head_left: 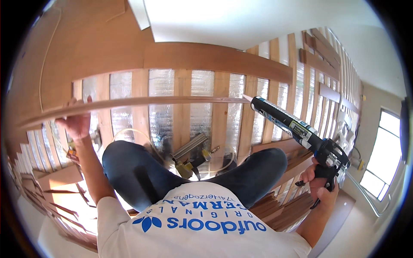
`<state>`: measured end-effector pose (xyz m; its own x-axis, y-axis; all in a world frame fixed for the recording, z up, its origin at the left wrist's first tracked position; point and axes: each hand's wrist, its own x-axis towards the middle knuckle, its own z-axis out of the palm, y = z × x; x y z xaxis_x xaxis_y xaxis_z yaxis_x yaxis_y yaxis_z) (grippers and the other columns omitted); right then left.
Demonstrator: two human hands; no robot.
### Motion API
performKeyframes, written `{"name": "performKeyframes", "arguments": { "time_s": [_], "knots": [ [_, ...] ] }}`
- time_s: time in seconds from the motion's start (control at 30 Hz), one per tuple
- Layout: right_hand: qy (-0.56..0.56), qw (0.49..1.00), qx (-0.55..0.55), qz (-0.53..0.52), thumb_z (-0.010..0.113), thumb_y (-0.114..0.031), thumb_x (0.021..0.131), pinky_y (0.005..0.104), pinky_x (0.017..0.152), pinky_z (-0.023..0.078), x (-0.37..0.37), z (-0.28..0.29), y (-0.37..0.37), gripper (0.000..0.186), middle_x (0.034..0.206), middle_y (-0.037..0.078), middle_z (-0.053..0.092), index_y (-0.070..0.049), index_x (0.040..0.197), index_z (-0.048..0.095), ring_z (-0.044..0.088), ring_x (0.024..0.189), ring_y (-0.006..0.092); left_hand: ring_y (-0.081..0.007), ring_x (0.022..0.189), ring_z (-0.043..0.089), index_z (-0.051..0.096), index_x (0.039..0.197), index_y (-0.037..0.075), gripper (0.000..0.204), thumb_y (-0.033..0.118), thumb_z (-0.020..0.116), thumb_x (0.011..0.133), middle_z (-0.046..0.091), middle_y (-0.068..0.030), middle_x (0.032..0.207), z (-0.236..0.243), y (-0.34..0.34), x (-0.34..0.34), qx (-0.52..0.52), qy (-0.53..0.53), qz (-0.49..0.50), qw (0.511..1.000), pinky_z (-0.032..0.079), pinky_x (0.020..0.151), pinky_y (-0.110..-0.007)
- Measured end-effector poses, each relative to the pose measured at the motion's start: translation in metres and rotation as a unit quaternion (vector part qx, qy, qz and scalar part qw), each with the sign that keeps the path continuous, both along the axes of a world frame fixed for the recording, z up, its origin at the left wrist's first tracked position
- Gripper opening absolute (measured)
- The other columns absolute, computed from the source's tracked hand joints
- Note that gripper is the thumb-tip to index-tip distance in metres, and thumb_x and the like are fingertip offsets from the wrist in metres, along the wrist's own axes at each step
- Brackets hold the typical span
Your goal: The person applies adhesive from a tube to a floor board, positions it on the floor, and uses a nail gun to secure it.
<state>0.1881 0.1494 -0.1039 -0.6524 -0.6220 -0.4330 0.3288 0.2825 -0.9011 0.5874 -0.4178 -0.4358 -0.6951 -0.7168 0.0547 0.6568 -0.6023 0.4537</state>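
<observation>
A long reddish-brown floorboard (172, 100) is held up on edge across the picture, its narrow side facing me. My left hand (76, 121) is closed round it near its left end, with some fingers hidden behind the wood. In my right hand (320, 178) is a black caulking gun (329, 157) loaded with a dark cartridge (286, 122). The pointed nozzle (247, 97) is at the right end of the board; whether it touches the wood I cannot tell.
Pale battens (218, 112) run over silvery foil (161, 116) beneath the board. Laid brown flooring (103, 41) spreads at the far left. A yellowish nail gun (189, 165) with a hose lies between my legs. More loose boards (320, 64) rest at the far right, near a white wall (258, 21).
</observation>
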Motion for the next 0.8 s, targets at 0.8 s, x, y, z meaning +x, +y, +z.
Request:
{"name": "performKeyframes", "arguments": {
  "time_s": [0.8],
  "knots": [
    [0.394,0.807,-0.088,-0.432,0.073,-0.046,0.091,0.047,0.104,0.038,0.35,0.142,0.091,0.081,0.098,0.005,0.041,0.005,0.141,0.034,0.046,0.096,0.0201,-0.0152,0.099,0.067,0.072,0.115,0.002,0.037,0.013,0.086,0.082,0.073,-0.0074,0.111,0.306,0.25,-0.457,-0.255,0.145,-0.084,0.952,0.054,0.087,-0.033]
  ]
}}
